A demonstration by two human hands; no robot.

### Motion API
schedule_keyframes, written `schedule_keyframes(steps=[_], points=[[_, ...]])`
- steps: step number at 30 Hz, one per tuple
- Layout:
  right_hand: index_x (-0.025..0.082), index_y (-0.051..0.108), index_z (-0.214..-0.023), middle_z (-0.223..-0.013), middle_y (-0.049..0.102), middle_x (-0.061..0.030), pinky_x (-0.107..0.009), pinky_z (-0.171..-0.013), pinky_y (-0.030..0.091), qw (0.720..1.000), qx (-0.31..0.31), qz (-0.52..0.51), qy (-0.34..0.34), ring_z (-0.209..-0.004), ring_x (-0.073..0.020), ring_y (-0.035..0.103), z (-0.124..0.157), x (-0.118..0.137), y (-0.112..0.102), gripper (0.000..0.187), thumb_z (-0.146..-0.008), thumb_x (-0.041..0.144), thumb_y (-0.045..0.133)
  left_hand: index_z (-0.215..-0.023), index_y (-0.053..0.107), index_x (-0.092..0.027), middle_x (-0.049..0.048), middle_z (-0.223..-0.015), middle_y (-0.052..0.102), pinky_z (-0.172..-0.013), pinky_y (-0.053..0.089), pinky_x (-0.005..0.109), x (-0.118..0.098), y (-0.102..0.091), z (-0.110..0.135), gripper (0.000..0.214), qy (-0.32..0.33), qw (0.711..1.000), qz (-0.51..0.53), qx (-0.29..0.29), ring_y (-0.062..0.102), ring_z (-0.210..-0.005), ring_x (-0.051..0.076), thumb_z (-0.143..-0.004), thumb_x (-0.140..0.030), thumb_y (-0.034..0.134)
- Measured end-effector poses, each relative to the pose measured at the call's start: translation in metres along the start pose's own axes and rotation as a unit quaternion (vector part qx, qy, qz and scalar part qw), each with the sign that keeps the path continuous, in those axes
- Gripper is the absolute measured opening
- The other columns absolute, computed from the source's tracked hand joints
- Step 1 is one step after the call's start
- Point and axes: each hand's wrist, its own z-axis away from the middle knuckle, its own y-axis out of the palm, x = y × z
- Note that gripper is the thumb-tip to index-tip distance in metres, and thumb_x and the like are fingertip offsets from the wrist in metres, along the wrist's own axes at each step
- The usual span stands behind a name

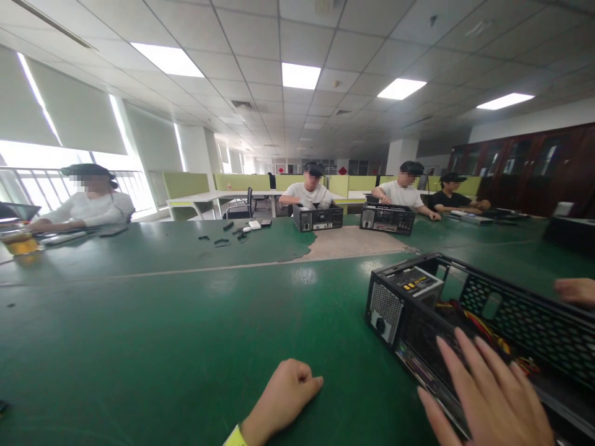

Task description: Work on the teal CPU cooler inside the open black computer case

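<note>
My left hand (pixel 289 395), with a yellow-green band (pixel 235 437) at its wrist, is closed in a loose fist near the front edge of the view. It appears to rest on the green tabletop (pixel 176 347), and nothing shows in it. My right hand (pixel 499 396) is open, fingers spread, over the near side of an opened black computer case (pixel 534 310). Whether it touches the case I cannot tell. Inside the case are a power supply (pixel 416 284) and a bundle of red, yellow and black cables (pixel 493 331). My palm hides part of the near side.
Another person's hand (pixel 576 291) reaches in at the right edge. Across the table, people work at two more computer cases (pixel 320 218) (pixel 387 218). A worn bare patch (pixel 353 243) marks the tabletop. Small dark parts (pixel 222 242) lie far left of centre, and a cup of amber liquid (pixel 21 243) stands left.
</note>
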Motion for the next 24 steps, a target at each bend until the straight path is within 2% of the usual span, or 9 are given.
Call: schedule_keyframes(steps=[2,4,7,9,14,17,20,22,24], points=[[0.004,0.043,-0.131,-0.136,0.043,-0.0262,-0.061,-0.101,0.032,0.997,-0.021,0.074,-0.030,-0.124,-0.0414,0.041,-0.016,-0.003,-0.002,0.062,-0.083,0.042,0.046,-0.051,0.032,-0.019,-0.0054,-0.052,0.026,-0.048,0.019,0.026,-0.002,-0.001,0.000,0.040,-0.003,1.000,0.002,0.003,0.025,-0.051,0.009,-0.077,-0.044,0.052],[0.000,0.044,-0.128,-0.130,0.048,-0.0280,-0.055,-0.097,0.040,0.993,0.025,0.111,-0.019,-0.117,-0.0389,0.048,-0.034,0.000,-0.004,0.061,-0.086,0.044,0.040,-0.051,0.032,-0.019,-0.0054,-0.051,0.025,-0.048,0.019,0.026,-0.004,-0.001,-0.001,0.040,-0.004,1.000,0.002,0.004,0.025,-0.051,0.009,-0.077,-0.043,0.051],[0.008,0.050,-0.125,-0.116,0.061,-0.0191,-0.043,-0.074,0.051,0.982,0.111,0.138,0.063,-0.095,-0.0296,0.062,-0.063,0.007,-0.003,0.051,-0.091,0.042,0.034,-0.051,0.032,-0.019,-0.0054,-0.052,0.026,-0.048,0.019,0.026,-0.005,0.000,0.000,0.040,-0.006,1.000,0.002,0.001,0.025,-0.051,0.009,-0.077,-0.043,0.052],[0.015,0.056,-0.117,-0.101,0.067,-0.0113,-0.036,-0.055,0.048,0.972,0.143,0.148,0.111,-0.077,-0.0246,0.065,-0.078,0.010,-0.002,0.042,-0.093,0.039,0.030,-0.052,0.033,-0.019,-0.0054,-0.052,0.026,-0.048,0.019,0.026,-0.003,0.000,0.002,0.040,-0.005,1.000,0.006,0.004,0.025,-0.051,0.009,-0.077,-0.043,0.052],[0.023,0.062,-0.110,-0.088,0.071,-0.0044,-0.032,-0.046,0.042,0.973,0.115,0.139,0.143,-0.065,-0.0224,0.066,-0.086,0.010,-0.004,0.035,-0.094,0.035,0.033,-0.053,0.031,-0.019,-0.0060,-0.053,0.024,-0.048,0.020,0.025,-0.016,-0.026,0.008,0.043,0.041,0.998,0.041,-0.023,0.023,-0.051,0.009,-0.079,-0.047,0.051],[0.028,0.064,-0.108,-0.094,0.072,-0.0023,-0.032,-0.049,0.046,0.980,0.112,0.102,0.132,-0.069,-0.0218,0.067,-0.077,0.018,-0.012,0.031,-0.093,0.035,0.038,-0.053,0.031,-0.019,-0.0064,-0.052,0.025,-0.049,0.022,0.024,-0.056,-0.065,0.006,0.045,0.110,0.991,0.040,-0.067,0.024,-0.051,0.008,-0.081,-0.049,0.049],[0.030,0.065,-0.105,-0.095,0.072,0.0000,-0.027,-0.054,0.049,0.994,0.082,0.045,0.055,-0.074,-0.0182,0.068,-0.061,0.035,-0.021,0.026,-0.091,0.031,0.044,-0.053,0.034,-0.018,-0.0061,-0.052,0.029,-0.049,0.023,0.023,-0.120,-0.099,-0.008,0.045,0.202,0.975,-0.013,-0.096,0.028,-0.050,0.007,-0.083,-0.049,0.048],[0.031,0.067,-0.101,-0.090,0.072,0.0033,-0.023,-0.056,0.050,0.998,0.042,-0.039,-0.033,-0.073,-0.0141,0.067,-0.048,0.048,-0.026,0.023,-0.088,0.028,0.048,-0.052,0.039,-0.017,-0.0051,-0.051,0.032,-0.049,0.024,0.023,-0.165,-0.106,-0.023,0.044,0.250,0.960,-0.081,-0.100,0.031,-0.049,0.007,-0.085,-0.046,0.046],[0.031,0.067,-0.095,-0.084,0.073,0.0065,-0.019,-0.057,0.050,0.983,-0.021,-0.145,-0.110,-0.067,-0.0104,0.066,-0.039,0.058,-0.034,0.021,-0.088,0.026,0.048,-0.055,0.051,-0.015,-0.0021,-0.052,0.042,-0.049,0.028,0.023,-0.202,-0.099,-0.040,0.040,0.271,0.939,-0.203,-0.064,0.039,-0.051,0.009,-0.084,-0.042,0.045]])
